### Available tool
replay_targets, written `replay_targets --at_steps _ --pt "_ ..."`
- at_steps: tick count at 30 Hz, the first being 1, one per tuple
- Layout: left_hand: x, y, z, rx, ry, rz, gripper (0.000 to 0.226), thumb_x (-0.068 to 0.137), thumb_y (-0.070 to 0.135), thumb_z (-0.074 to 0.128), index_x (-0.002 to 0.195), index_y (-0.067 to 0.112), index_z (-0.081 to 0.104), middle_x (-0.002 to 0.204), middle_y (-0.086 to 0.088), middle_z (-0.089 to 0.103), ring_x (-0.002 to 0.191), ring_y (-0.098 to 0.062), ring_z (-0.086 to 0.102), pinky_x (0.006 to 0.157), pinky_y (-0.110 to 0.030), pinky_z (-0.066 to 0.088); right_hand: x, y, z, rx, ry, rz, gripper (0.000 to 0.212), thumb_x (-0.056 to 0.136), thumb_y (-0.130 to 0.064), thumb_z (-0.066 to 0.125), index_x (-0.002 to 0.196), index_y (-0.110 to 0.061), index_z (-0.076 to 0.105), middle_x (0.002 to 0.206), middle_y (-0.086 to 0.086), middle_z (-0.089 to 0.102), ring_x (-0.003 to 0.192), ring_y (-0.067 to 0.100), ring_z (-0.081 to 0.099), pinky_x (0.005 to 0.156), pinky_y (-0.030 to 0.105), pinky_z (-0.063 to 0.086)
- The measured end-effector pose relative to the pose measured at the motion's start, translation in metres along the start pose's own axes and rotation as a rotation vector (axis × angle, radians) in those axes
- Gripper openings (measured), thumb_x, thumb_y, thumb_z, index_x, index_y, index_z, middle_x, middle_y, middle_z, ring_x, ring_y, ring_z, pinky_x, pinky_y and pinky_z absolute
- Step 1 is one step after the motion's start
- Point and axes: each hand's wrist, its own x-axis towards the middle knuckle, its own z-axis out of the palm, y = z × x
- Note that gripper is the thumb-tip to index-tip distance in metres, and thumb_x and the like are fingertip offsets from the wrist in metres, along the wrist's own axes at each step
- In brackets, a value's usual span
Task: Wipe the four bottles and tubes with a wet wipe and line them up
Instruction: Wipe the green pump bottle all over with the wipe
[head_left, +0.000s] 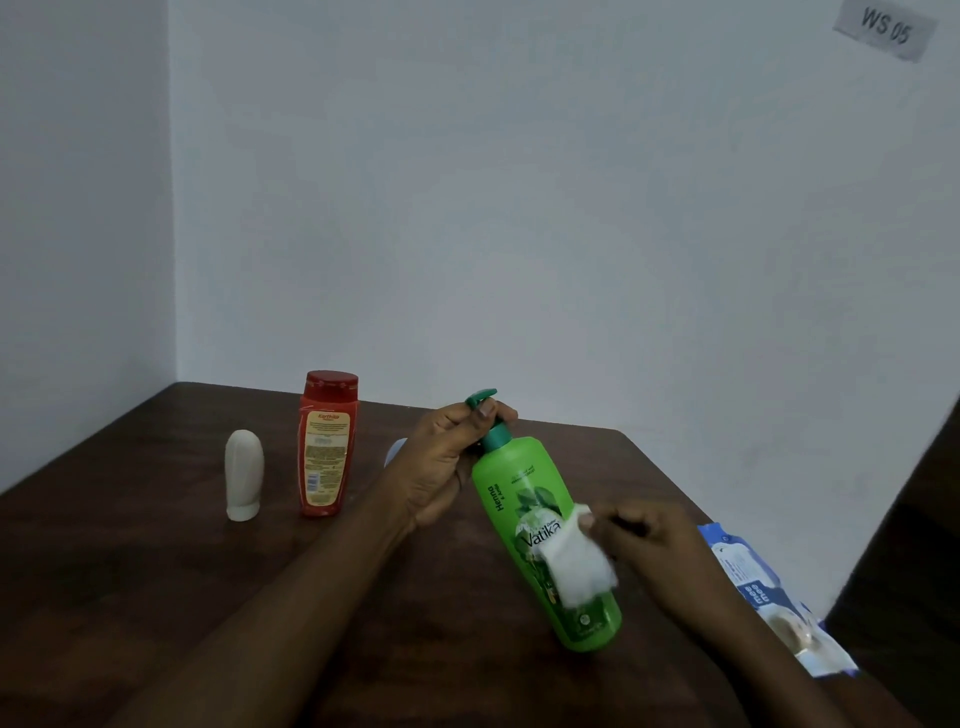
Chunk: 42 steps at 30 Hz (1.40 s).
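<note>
The left hand (447, 467) is gripping the green bottle (519, 519) by its pump neck, holding it tilted over the middle of the table (156, 571). The right hand (649, 545) is pinching a wet wipe (576, 566) against the bottle's front. A white tube (244, 475) and a red bottle (326, 447) are standing far left.

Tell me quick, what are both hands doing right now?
Left hand: grips the neck of the green pump bottle.
Right hand: pinches the wet wipe against that bottle.

Left hand (447, 462), right hand (641, 540), both curled.
</note>
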Motion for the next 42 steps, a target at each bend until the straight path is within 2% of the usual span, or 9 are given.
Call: replay_targets --at_steps 7,14,21,25,29,32,35,39,42 --pt "0.003 -0.006 -0.004 -0.014 -0.066 0.014 0.026 0.093 0.028 0.06 0.095 0.007 0.076 0.099 -0.006 0.071 0.097 -0.017 0.067 0.085 -0.028 0.059 0.043 -0.06 0.022 -0.1 0.01 -0.176 0.018 0.098 -0.025 0.065 0.105 -0.029 0.081 0.091 -0.01 0.079 0.088 0.011 0.074 0.077 0.043 0.06" --pt "0.002 -0.007 -0.007 0.021 -0.041 0.012 0.024 0.09 0.03 0.062 0.086 0.017 0.082 0.097 0.002 0.071 0.093 -0.012 0.065 0.083 -0.03 0.052 0.01 -0.002 0.006 -0.057 -0.007 -0.085 0.014 0.094 -0.029 0.071 0.104 -0.03 0.08 0.093 -0.003 0.08 0.089 0.023 0.075 0.079 0.056 0.057" --pt "0.001 -0.01 -0.006 0.038 0.016 -0.001 0.025 0.09 0.035 0.062 0.089 0.016 0.079 0.096 0.001 0.074 0.09 -0.012 0.066 0.077 -0.026 0.055 -0.037 0.04 -0.02 -0.093 -0.053 0.086 0.02 0.092 -0.013 0.072 0.102 -0.027 0.082 0.096 -0.003 0.08 0.091 0.018 0.076 0.084 0.042 0.058" --pt "0.001 -0.01 -0.003 0.037 -0.021 0.009 0.031 0.094 0.037 0.059 0.1 0.013 0.077 0.106 -0.006 0.077 0.107 -0.021 0.07 0.093 -0.038 0.055 -0.039 0.039 -0.023 -0.167 -0.044 0.088 0.022 0.092 -0.012 0.073 0.094 -0.032 0.081 0.087 -0.012 0.08 0.081 0.005 0.074 0.073 0.02 0.055" --pt "0.0 -0.005 0.0 0.051 -0.046 0.0 0.037 0.091 0.037 0.058 0.109 0.01 0.076 0.117 -0.008 0.079 0.113 -0.019 0.073 0.096 -0.031 0.059 -0.025 0.04 -0.015 -0.21 0.034 0.051 0.033 0.093 -0.02 0.072 0.072 -0.045 0.077 0.066 -0.011 0.072 0.062 -0.002 0.063 0.06 0.019 0.045" --pt "0.001 -0.003 0.001 0.058 -0.06 0.016 0.044 0.084 0.042 0.065 0.113 0.011 0.076 0.124 -0.009 0.077 0.116 -0.019 0.072 0.093 -0.027 0.059 -0.011 0.035 -0.003 -0.191 0.122 0.027 0.021 0.09 -0.045 0.068 0.076 -0.034 0.079 0.062 0.005 0.064 0.059 0.002 0.053 0.056 0.031 0.041" --pt "0.003 -0.002 -0.001 0.056 -0.086 0.011 0.049 0.083 0.041 0.066 0.12 0.01 0.073 0.129 -0.01 0.074 0.121 -0.021 0.07 0.098 -0.029 0.058 0.006 0.023 0.009 -0.184 0.209 -0.005 0.026 0.092 -0.039 0.07 0.071 -0.026 0.077 0.054 0.003 0.053 0.052 0.001 0.045 0.052 0.029 0.035" --pt "0.007 -0.003 -0.008 0.026 -0.14 -0.018 0.04 0.097 0.018 0.054 0.13 -0.003 0.063 0.139 -0.016 0.068 0.131 -0.026 0.064 0.105 -0.032 0.055 0.022 0.005 0.026 -0.197 0.268 -0.092 0.037 0.089 -0.054 0.057 0.094 -0.023 0.077 0.066 0.005 0.068 0.059 0.01 0.062 0.058 0.037 0.049" --pt "0.007 -0.002 -0.012 0.008 -0.202 -0.019 0.039 0.099 0.012 0.051 0.131 -0.007 0.061 0.14 -0.017 0.066 0.133 -0.028 0.062 0.105 -0.032 0.055 0.031 -0.008 0.035 -0.217 0.296 -0.141 0.04 0.094 -0.048 0.056 0.084 -0.014 0.075 0.065 0.007 0.067 0.057 0.015 0.06 0.057 0.043 0.05"
